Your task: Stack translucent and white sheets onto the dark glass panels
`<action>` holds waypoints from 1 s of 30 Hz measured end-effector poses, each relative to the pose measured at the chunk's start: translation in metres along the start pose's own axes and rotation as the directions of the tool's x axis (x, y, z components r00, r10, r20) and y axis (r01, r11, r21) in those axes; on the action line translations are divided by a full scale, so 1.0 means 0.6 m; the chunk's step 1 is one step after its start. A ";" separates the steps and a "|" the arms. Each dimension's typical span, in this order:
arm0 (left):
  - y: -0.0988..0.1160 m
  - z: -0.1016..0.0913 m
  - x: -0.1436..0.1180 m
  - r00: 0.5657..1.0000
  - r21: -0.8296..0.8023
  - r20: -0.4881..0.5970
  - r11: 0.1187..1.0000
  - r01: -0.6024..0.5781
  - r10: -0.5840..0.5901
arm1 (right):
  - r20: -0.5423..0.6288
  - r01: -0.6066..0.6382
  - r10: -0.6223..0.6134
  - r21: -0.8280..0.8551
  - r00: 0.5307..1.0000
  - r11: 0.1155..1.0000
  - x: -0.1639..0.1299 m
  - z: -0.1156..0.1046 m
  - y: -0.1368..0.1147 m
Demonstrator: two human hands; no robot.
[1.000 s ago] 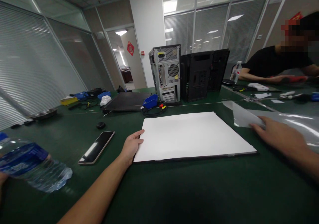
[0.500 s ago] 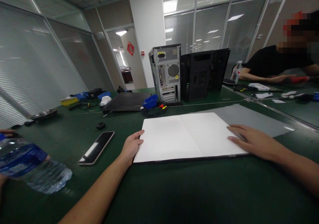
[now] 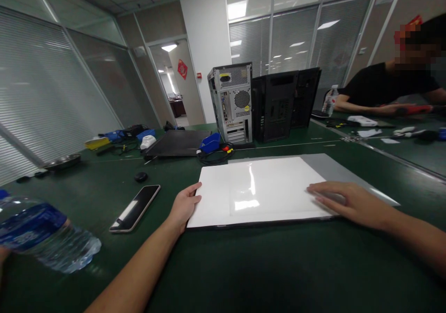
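Observation:
A white rectangular panel [image 3: 212,197] with a thin dark front edge lies in front of me. My left hand [image 3: 186,206] grips its left edge, thumb on top and the other fingers mostly hidden. Over the panel's middle and right lies a glossy see-through sheet [image 3: 278,187] with bright reflections. Its greyish far and right part extends past the panel onto the green table. My right hand [image 3: 348,199] is at the panel's right side, fingers stretched out over the sheet. Whether the fingertips press on it I cannot tell.
Left of the panel are a phone [image 3: 135,208], a round black object [image 3: 141,177] and a water bottle [image 3: 52,234]. Behind stand a computer case [image 3: 233,104] and dark cases [image 3: 278,106]. A blue connector [image 3: 210,142] with cable lies near. Another person [image 3: 386,90] sits at right.
My right hand has shifted left, and the see-through sheet has slid left and nearer over the panel; reflections now show on it. My left hand has stayed in place.

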State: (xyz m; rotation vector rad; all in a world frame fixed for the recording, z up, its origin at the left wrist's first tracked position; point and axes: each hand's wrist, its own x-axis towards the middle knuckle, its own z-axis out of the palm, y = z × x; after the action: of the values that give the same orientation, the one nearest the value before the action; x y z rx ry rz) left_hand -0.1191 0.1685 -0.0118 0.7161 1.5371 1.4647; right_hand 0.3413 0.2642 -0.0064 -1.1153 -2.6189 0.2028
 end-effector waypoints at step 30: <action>0.000 0.002 0.002 1.000 -0.123 -0.001 0.992 -0.014 0.014 | 0.046 0.134 -0.131 -0.061 0.990 0.989 0.007 0.033 -0.033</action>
State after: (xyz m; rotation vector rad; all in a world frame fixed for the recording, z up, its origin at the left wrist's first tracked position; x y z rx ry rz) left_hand -0.1186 0.1700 -0.0116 0.6551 1.4301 1.5553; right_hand 0.3190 0.2532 -0.0198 -0.9612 -2.7421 0.1165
